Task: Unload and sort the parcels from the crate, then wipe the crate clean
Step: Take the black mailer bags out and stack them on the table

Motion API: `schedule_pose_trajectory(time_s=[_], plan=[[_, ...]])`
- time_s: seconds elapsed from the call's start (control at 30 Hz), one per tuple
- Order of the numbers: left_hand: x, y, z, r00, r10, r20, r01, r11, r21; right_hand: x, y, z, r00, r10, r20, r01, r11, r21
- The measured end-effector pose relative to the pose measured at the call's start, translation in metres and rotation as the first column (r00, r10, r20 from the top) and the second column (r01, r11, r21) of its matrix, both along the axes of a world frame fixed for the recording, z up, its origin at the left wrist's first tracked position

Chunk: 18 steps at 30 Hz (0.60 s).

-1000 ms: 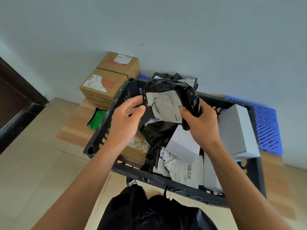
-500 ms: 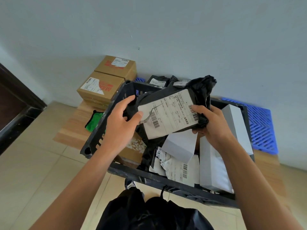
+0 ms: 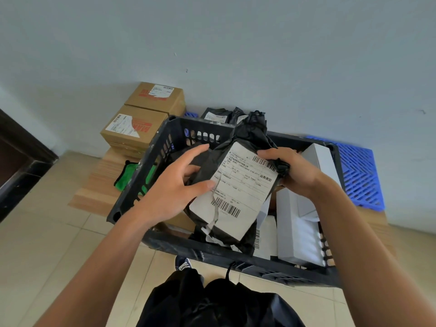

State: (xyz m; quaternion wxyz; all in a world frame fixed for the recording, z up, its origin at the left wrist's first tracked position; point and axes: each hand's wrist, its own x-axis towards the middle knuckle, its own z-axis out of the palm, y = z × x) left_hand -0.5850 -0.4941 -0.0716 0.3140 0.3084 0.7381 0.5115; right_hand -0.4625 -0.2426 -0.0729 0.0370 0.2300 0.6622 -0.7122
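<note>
Both forearms reach forward and down from the bottom corners of the view, meeting over a black slatted plastic crate (image 3: 151,175). Between the hands is a black plastic mailer bag with a white printed shipping label (image 3: 238,190), held tilted above the crate's middle, its crumpled neck pointing up toward the far rim.

The left hand (image 3: 174,185) sits palm-in on the bag's left edge: the thumb presses on the label's left margin, the index finger stretches out almost straight behind the top of the bag, and the other fingers wrap under it, so the hand grips the parcel. The right hand (image 3: 290,171) has its fingers curled over the upper right corner, bunching the black plastic beside the barcode, the wrist bent down.

Inside the crate, to the right under the right forearm, stand white rectangular cardboard boxes (image 3: 295,227). More labelled black bags (image 3: 217,115) lie beyond the far rim. Two brown cardboard cartons (image 3: 134,128) are stacked against the wall at left, with a green cloth (image 3: 126,177) just outside the crate's left wall. A blue plastic grid pallet (image 3: 356,171) lies to the right.
</note>
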Motion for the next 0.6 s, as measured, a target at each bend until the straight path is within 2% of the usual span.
schedule_pose_trajectory(time_s=[0.07, 0.17, 0.3, 0.37, 0.47, 0.6], plan=[[0.002, 0.001, -0.003, 1.0, 0.026, -0.003, -0.026, 1.0, 0.014, -0.001, -0.002, -0.002, 0.996, -0.09, -0.016, 0.09, 0.996, -0.013], [0.005, 0.001, -0.009, 0.996, 0.088, 0.004, -0.088, 0.995, 0.039, -0.004, -0.007, -0.006, 0.948, -0.317, -0.038, 0.315, 0.948, -0.042], [0.008, 0.002, -0.017, 0.966, 0.232, 0.112, -0.241, 0.968, 0.074, 0.0, -0.025, -0.007, 0.863, -0.472, -0.18, 0.489, 0.87, 0.064], [0.006, 0.001, -0.019, 0.945, 0.293, 0.143, -0.307, 0.948, 0.082, 0.005, -0.035, -0.008, 0.854, -0.467, -0.231, 0.505, 0.851, 0.146], [0.003, 0.002, -0.02, 0.942, 0.317, 0.107, -0.326, 0.942, 0.083, 0.009, -0.053, -0.012, 0.901, -0.355, -0.251, 0.416, 0.87, 0.265], [0.002, 0.007, -0.016, 0.944, 0.319, 0.089, -0.328, 0.936, 0.125, 0.011, -0.074, -0.017, 0.935, -0.232, -0.268, 0.308, 0.905, 0.293]])
